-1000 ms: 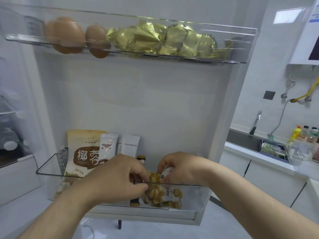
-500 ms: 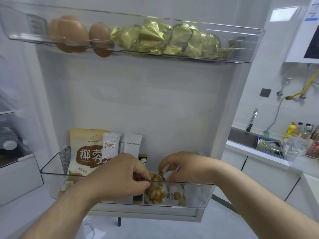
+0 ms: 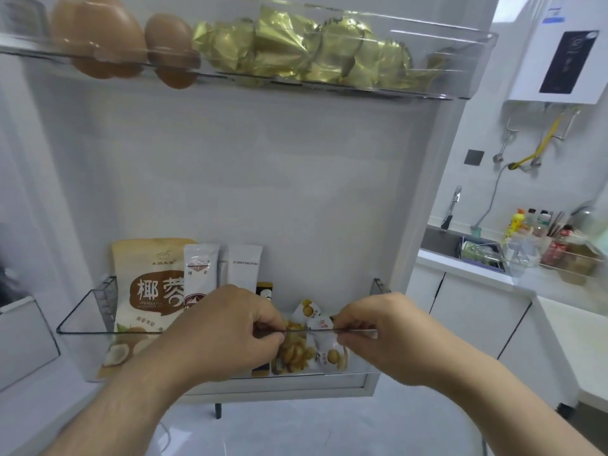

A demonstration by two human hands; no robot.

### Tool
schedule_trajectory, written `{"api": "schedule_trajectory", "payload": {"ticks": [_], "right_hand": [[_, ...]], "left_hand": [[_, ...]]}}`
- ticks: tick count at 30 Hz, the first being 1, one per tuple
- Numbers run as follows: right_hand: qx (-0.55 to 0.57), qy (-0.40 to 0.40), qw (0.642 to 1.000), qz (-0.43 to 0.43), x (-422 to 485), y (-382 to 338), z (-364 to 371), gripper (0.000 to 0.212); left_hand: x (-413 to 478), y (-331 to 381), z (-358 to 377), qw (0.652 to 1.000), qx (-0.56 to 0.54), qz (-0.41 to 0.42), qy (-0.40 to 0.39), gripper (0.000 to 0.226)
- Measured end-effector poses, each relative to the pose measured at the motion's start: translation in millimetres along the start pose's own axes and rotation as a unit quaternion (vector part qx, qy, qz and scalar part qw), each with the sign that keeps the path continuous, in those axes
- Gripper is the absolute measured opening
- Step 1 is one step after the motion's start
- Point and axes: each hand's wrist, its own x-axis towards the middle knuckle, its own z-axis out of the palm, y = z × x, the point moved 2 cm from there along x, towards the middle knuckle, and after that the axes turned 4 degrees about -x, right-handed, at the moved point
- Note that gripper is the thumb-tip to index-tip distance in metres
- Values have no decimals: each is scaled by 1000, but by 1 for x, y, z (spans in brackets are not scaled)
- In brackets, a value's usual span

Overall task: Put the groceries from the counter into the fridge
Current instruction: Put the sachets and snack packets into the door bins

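Fridge restocking: a person's left hand point(image 3: 227, 334) and right hand point(image 3: 385, 337) meet at the clear front rim of the lower door bin point(image 3: 92, 332) on an open fridge door point(image 3: 263, 179). Each hand's fingers are curled tight, pinching the tops of small snack packets point(image 3: 309, 347) that stand in the bin's right half. Left of them in the same bin stand a slim dark packet point(image 3: 265, 291), two white sachets point(image 3: 201, 268) and, at the bin's left end, a desiccated coconut bag point(image 3: 148, 291). The left hand partly screens the sachets and the dark packet. Above the bin, an upper door shelf point(image 3: 460, 60) carries brown eggs point(image 3: 171, 51) and gold foil packets point(image 3: 296, 51). Right of the bin, beyond the door, a desk point(image 3: 460, 266) bears a sink point(image 3: 441, 241) and bottles point(image 3: 533, 222).
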Motion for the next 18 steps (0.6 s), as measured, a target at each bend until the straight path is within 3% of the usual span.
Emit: {"api": "schedule_trajectory", "payload": {"ticks": [8,11,14,18], "right_hand": [[-84,100,991,-17,-24,5,9,20],[-96,159,983,13,-54,19,2,29],[-107,116,984,77,-91,34,-13,36],[-168,46,972,155,-146,60,-32,45]], "left_hand": [[-6,2,2,996,58,40,62,7],[-10,16,6,991,41,71,109,23],[-8,50,20,984,46,134,111,39],[0,104,54,981,30,182,56,45]]}}
